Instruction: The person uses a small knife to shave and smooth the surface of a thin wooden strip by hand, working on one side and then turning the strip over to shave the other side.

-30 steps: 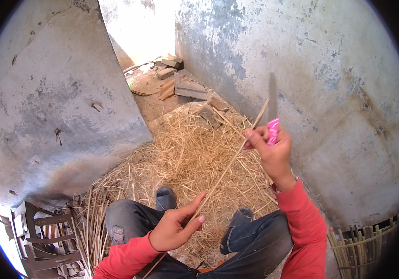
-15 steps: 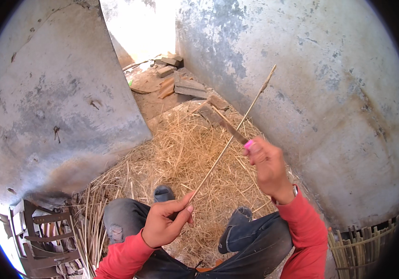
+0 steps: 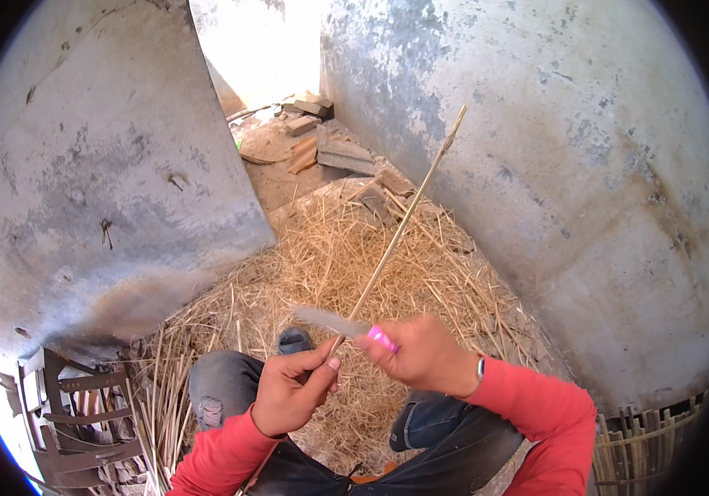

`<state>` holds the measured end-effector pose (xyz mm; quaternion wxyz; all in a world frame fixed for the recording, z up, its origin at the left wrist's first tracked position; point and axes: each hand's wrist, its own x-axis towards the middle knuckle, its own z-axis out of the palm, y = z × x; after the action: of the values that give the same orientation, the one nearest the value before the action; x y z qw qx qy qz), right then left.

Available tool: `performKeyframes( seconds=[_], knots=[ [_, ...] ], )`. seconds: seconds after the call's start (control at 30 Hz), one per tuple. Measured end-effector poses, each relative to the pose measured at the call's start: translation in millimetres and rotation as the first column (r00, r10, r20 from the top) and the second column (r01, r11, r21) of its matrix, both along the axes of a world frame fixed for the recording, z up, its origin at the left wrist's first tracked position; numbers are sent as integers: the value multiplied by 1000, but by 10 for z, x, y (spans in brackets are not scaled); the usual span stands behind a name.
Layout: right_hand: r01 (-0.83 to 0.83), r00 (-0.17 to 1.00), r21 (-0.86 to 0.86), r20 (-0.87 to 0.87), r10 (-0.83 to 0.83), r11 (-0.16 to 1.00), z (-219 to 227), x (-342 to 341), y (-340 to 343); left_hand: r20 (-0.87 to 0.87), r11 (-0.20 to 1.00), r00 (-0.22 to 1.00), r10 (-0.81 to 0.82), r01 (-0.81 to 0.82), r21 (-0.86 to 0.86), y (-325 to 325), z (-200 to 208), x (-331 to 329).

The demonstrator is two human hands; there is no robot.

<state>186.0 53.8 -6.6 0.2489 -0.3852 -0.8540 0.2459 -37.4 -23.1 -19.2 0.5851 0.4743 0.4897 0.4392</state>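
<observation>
My left hand (image 3: 298, 387) is closed on the lower part of a thin, pale stick (image 3: 404, 221), pinching it between thumb and fingers. The stick slants up and to the right, with a knobbly part near its far end. In my right hand (image 3: 425, 355) is a knife (image 3: 328, 321), gripped by its pink handle. Its blade points left and crosses the stick just above my left fingers; motion blurs the blade a little. Whether the edge bites into the stick I cannot tell.
Dry straw-like shavings (image 3: 354, 264) cover the floor between weathered walls. Long thin strips (image 3: 152, 372) lie by my left knee, beside a dark slatted frame (image 3: 86, 422). A woven slatted basket (image 3: 640, 450) stands at the lower right. Bricks (image 3: 346, 157) are stacked beyond the shavings.
My right hand has come down and left with the knife, from midway along the stick to near my left hand. The stick's far end has shifted slightly left.
</observation>
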Motion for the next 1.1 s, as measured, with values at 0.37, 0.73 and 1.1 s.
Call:
performKeyframes(
  seconds=[0.37, 0.73, 1.1],
  knots=[
    [-135, 991, -29, -10, 135, 990, -75, -30, -33, -42, 997, 996, -73, 74, 11, -42, 5, -63],
    [407, 891, 27, -234, -390, 913, 137, 441, 526, 28, 998, 998, -59, 60, -33, -109, 30, -75],
    [351, 893, 114, -341, -295, 930, -5, 451, 686, -136, 993, 990, -39, 53, 101, -118, -5, -61]
  ],
)
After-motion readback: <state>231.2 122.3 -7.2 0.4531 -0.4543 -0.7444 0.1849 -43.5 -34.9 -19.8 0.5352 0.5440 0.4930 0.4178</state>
